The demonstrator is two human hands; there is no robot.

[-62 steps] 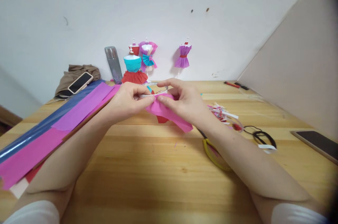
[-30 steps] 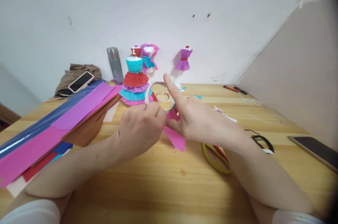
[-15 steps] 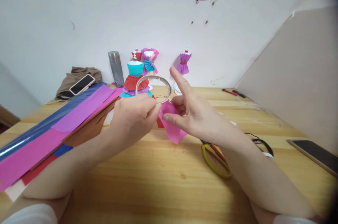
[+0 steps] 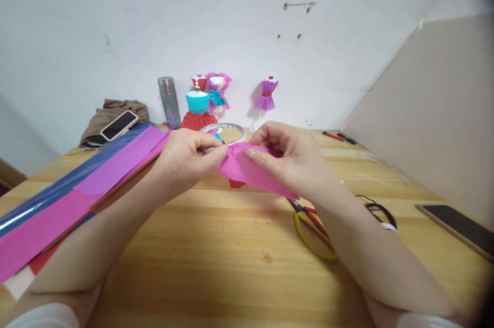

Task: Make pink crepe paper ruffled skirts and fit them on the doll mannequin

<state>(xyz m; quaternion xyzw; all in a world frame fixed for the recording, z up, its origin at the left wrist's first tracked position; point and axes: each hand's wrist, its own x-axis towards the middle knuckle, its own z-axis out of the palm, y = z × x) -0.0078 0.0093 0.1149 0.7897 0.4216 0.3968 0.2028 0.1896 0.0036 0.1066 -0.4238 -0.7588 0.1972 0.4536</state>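
Note:
A piece of pink crepe paper (image 4: 257, 171) is stretched between my two hands above the table. My left hand (image 4: 191, 160) pinches its left end, thumb against fingers. My right hand (image 4: 291, 155) holds its upper edge between thumb and curled fingers, and the paper's lower corner hangs below that hand. Just behind the fingers of my left hand is a pale ring (image 4: 242, 132), perhaps a tape roll; whether that hand also grips it is hidden. Under the pink paper a small red piece (image 4: 236, 184) shows.
Scissors (image 4: 314, 235) lie by my right forearm. Crepe sheets (image 4: 123, 158) cover the left side. Small dressed mannequins (image 4: 197, 103) and a bottle (image 4: 169, 103) stand at the back. One phone (image 4: 119, 125) rests on brown cloth, another phone (image 4: 459, 225) is far right.
My right hand has closed from spread fingers onto the pink paper, which is now drawn out sideways. The ring has tilted flatter and sits lower behind my left hand.

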